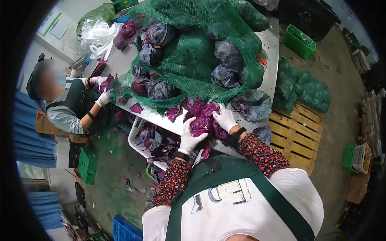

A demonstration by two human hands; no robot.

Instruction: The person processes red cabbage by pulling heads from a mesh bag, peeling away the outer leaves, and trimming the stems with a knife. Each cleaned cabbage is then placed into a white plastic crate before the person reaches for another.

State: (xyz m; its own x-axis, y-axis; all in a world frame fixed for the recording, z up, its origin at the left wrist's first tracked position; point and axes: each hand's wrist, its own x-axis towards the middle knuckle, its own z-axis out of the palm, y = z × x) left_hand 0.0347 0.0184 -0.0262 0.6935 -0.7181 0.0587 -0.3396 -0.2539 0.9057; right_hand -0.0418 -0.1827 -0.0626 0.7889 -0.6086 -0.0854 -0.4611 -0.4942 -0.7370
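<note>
At the near edge of the table, a red cabbage [200, 124] with bright purple leaves sits between my two gloved hands. My left hand [190, 137] holds its left side, fingers curved along the leaves and thumb out to the right. Against its upper right side, my right hand [224, 119] is closed on the leaves, its fingertips partly hidden. A large, dull outer leaf [252, 105] lies to the right of my right hand. Just beyond, several whole cabbages [160, 89] rest in and around an opened green net bag [189, 60].
Below the table edge stands a white crate [134, 138] of torn leaves. A co-worker [66, 104] at the left handles another purple cabbage. On the right are a wooden pallet [295, 134], filled net sacks [309, 91] and a green crate [299, 42]. Leaf scraps litter the floor.
</note>
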